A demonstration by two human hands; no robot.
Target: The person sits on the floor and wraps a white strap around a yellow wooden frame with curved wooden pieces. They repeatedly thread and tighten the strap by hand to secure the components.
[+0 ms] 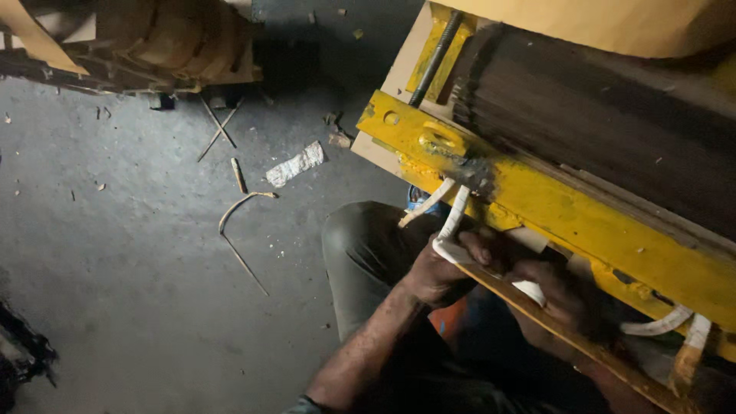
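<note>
Between left-hand fingers (479, 247), clamped: flat white tape (452, 222), judged light, limp, best pinched near yellow frame (567, 218) (right hand (563, 295) fingers curled, grip unclear).

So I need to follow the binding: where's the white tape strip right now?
In the head view, centre-right: the white tape strip runs down from the yellow steel frame into the left hand.

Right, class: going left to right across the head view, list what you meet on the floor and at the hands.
Bent strip on the floor → torn white scrap → left hand gripping white tape → right hand → white tape ends under the yellow bar.
</note>
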